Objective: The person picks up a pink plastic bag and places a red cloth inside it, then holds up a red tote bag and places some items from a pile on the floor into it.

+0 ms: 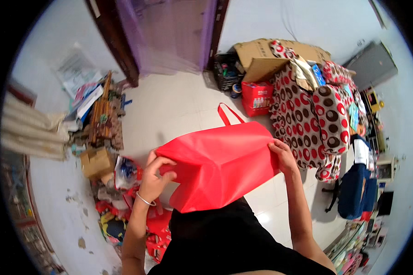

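Observation:
A red fabric carrier bag [223, 161] is held in front of my body, its creased bottom or side panel facing me and one strap handle sticking out beyond it. My left hand [158, 175], with a light bangle at the wrist, is at the bag's left end; some fingers are behind the edge, while the thumb and forefinger are apart. My right hand [282, 154] grips the right end, thumb on the near face and the other fingers partly hidden. Whether anything is inside the bag cannot be seen.
A sofa with a dotted cover [296, 120] stands at right, a printed red bag [257, 98] and a black crate [227, 72] beside it. At left are a cardboard box [96, 162] and piled bags. A blue chair [352, 192] is at far right; a purple curtain [172, 37] hangs in the doorway.

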